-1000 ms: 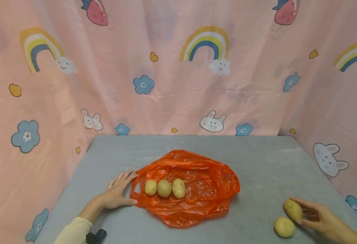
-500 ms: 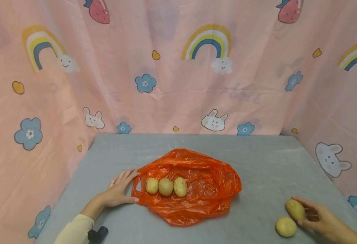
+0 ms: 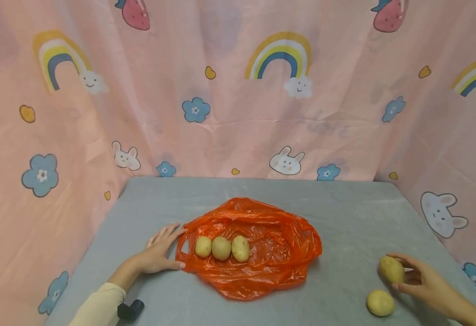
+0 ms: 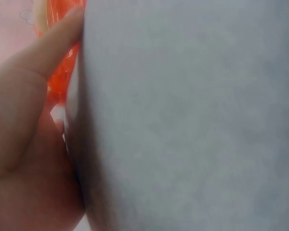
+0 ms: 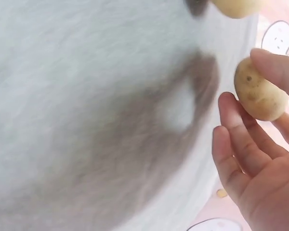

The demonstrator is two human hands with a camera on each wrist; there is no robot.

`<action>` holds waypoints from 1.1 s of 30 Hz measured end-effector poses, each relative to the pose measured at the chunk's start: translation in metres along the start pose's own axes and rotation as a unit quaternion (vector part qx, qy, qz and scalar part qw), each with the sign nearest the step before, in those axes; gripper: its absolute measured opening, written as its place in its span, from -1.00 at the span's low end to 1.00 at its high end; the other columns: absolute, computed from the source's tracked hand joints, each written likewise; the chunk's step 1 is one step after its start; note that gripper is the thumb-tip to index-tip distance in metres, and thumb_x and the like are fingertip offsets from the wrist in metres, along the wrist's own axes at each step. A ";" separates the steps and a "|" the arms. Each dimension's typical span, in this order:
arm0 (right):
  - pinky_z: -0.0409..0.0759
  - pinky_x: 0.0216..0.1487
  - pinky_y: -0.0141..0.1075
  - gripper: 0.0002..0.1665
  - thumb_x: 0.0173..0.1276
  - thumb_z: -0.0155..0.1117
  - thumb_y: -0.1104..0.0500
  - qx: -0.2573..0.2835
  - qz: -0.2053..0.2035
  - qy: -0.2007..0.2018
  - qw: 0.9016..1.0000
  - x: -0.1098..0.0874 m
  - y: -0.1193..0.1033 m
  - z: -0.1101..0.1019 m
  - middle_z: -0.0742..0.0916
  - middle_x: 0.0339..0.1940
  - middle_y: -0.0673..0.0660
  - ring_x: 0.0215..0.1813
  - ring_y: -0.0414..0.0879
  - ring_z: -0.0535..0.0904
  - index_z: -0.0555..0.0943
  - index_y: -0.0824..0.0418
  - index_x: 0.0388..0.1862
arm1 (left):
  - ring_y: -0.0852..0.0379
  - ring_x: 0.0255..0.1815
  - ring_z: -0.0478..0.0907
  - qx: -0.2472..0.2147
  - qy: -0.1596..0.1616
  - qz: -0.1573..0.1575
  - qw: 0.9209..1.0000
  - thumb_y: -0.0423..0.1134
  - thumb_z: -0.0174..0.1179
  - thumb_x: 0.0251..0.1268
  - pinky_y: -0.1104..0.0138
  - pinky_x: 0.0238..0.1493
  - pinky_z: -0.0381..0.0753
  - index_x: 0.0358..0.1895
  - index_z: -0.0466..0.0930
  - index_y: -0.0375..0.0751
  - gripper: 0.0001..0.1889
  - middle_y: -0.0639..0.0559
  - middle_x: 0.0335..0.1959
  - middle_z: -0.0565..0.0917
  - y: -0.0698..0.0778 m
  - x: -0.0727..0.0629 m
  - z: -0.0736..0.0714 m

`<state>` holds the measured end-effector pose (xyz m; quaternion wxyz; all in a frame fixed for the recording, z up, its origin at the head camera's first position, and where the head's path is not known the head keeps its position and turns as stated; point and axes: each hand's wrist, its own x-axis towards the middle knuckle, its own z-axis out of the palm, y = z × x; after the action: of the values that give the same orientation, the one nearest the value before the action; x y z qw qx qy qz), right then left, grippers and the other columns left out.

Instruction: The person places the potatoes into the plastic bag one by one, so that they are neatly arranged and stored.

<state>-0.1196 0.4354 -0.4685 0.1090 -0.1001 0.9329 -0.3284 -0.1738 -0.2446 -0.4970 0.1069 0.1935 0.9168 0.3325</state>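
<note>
My right hand (image 3: 421, 280) pinches a yellow-brown potato (image 3: 391, 270) between thumb and fingers at the table's right side. The right wrist view shows this potato (image 5: 261, 91) held at the fingertips, with the hand's shadow on the tabletop apart from it. A second potato (image 3: 380, 303) lies just in front. In the middle lies an orange plastic bag (image 3: 270, 271), spread wide, with three potatoes (image 3: 221, 248) in a row on its left part. My left hand (image 3: 156, 258) rests at the bag's left end, fingers extended, with fingertips and thumb tip touching the handle edge.
A grey cloth-covered table (image 3: 344, 213) bears everything. Behind it and along both sides hangs a pink patterned curtain (image 3: 230, 145). A black object (image 3: 130, 310) sits by the left sleeve (image 3: 101, 305).
My right hand has shifted slightly away from the front with its potato, widening the gap to the other loose potato. The left hand stays at the bag; the view has drifted a little.
</note>
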 end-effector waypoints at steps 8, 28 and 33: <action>0.62 -0.28 -0.47 -0.20 0.16 0.51 0.36 -0.014 -0.031 0.081 0.996 0.004 -0.028 0.005 0.64 0.13 0.42 -0.18 -0.60 0.53 0.34 0.57 0.30 | -0.41 0.63 -0.17 0.012 -0.003 -0.006 1.000 0.24 0.46 0.04 -0.39 0.44 -0.26 0.59 0.13 -0.07 0.07 -0.24 0.66 -0.02 -0.002 0.003 0.000; 0.70 -0.33 -0.34 -0.24 0.29 0.40 0.38 0.111 -0.099 0.106 0.983 0.029 -0.087 0.026 0.58 0.09 -0.26 -0.26 -0.24 0.73 0.34 0.33 0.43 | -0.51 0.61 -0.23 0.001 -0.022 -0.029 0.999 0.21 0.46 0.06 -0.47 0.40 -0.27 0.59 0.14 -0.04 0.05 -0.27 0.66 -0.06 0.005 -0.001 -0.003; 0.70 -0.30 -0.34 -0.23 0.28 0.45 0.31 0.095 -0.081 0.115 0.985 0.035 -0.105 0.028 0.62 0.11 0.36 -0.24 -0.32 0.69 0.34 0.42 0.42 | -0.50 0.61 -0.19 0.008 -0.015 -0.018 1.000 0.18 0.47 0.07 -0.47 0.40 -0.25 0.59 0.14 -0.04 0.04 -0.27 0.66 -0.04 0.005 0.002 -0.004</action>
<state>-0.1336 0.3294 -0.4281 -0.0174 -0.1258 0.8927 -0.4324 -0.1752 -0.2427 -0.4908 0.1251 0.1825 0.9212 0.3200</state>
